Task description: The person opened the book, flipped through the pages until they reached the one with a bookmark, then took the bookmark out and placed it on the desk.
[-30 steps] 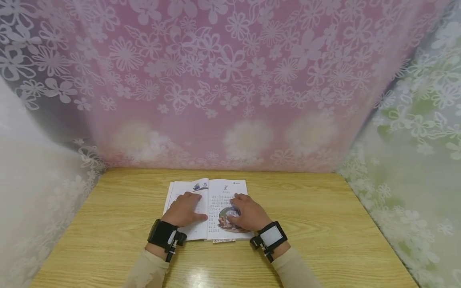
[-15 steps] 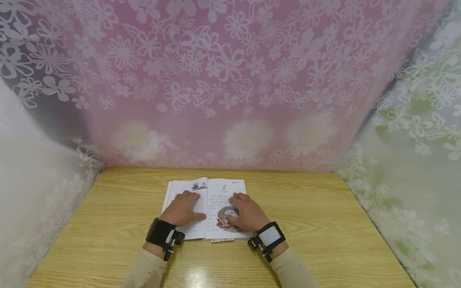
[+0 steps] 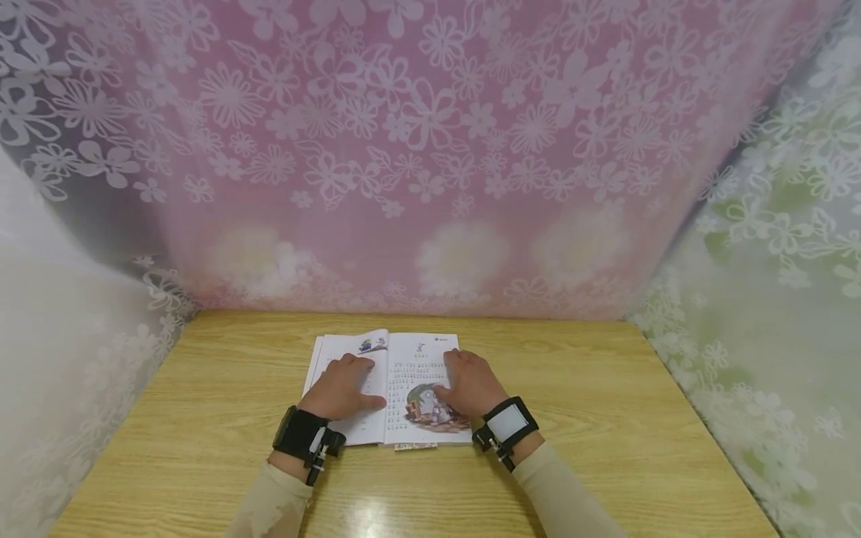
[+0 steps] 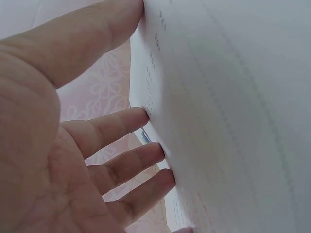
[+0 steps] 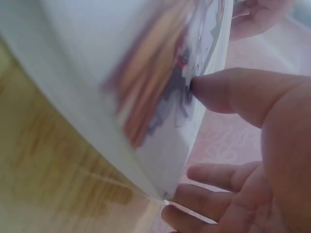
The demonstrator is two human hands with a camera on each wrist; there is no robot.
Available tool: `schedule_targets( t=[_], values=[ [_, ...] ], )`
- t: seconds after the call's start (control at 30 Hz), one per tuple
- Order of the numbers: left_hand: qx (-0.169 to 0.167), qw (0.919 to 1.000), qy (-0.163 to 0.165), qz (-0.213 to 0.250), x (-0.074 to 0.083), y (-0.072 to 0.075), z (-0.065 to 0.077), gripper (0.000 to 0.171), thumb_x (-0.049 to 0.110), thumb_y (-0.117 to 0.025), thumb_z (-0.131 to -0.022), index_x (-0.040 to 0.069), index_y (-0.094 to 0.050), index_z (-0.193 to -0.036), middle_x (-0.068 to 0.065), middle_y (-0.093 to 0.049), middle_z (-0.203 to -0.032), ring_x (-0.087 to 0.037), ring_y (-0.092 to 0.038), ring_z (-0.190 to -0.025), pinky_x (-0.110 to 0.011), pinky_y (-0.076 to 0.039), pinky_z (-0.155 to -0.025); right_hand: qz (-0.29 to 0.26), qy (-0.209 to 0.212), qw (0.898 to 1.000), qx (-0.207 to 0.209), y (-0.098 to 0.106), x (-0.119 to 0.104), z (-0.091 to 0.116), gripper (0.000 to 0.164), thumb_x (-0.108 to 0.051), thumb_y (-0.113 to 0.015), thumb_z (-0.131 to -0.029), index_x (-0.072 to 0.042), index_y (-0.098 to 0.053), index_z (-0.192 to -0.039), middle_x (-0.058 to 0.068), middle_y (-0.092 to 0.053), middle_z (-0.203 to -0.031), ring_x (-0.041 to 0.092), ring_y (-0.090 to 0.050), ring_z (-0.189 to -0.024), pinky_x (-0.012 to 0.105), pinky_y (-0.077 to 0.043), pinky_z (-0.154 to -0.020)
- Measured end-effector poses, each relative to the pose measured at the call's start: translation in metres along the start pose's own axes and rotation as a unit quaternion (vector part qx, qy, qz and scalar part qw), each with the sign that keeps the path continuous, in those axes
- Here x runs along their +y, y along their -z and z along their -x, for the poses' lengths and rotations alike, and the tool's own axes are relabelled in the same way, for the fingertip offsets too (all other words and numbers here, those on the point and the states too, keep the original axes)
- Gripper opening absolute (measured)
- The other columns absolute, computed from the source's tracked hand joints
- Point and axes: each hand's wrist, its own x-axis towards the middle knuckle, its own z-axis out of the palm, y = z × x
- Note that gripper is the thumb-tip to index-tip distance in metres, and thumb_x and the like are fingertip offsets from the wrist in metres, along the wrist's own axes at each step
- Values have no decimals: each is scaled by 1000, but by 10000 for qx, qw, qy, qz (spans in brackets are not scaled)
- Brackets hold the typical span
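An open book lies on the wooden table, with printed text on both pages and a colored picture low on the right page. My left hand rests on the left page, its thumb toward the spine. In the left wrist view, the fingertips touch the paper with the fingers extended. Over the right page's outer edge lies my right hand. The right wrist view has its thumb on the picture and the other fingers spread around the page edge. Part of each page is hidden under the hands.
The wooden table extends on both sides of the book. A pink flowered curtain hangs behind it, and pale flowered sheets stand at the sides. A patterned strip sticks out below the book's lower edge.
My right hand has shifted right toward the page's outer edge, uncovering more of the picture. My left hand stays on the left page.
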Motion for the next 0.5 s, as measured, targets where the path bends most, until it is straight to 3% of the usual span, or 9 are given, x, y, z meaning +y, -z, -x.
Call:
schedule_targets(
  t=[0.1,0.33,0.5],
  values=[
    [37,10000,11,39,2,3,1,77,51,-75,-76,8,-53,-137,-15,-51,-130,-39,-47,-117,-47,-42,-92,-35,3,9999,96,4,-3,0,64,-44,-67,-86,0,-50,-130,14,-59,-123,30,-53,-118,41,-36,-102],
    [27,10000,20,32,2,4,2,77,51,-75,-77,8,-53,-137,-15,-51,-130,-39,-47,-117,-47,-42,-92,-529,32,9986,-45,12,-8,6,62,-36,-67,-89,-4,-47,-139,14,-61,-121,30,-56,-113,42,-42,-96],
    [39,10000,-1,56,1,1,2,77,51,-75,-77,8,-53,-137,-15,-51,-130,-39,-47,-117,-48,-42,-92,-1197,206,9915,-470,14,-11,12,60,-35,-64,-92,-6,-45,-141,7,-60,-120,19,-57,-103,36,-46,-86]
  ],
)
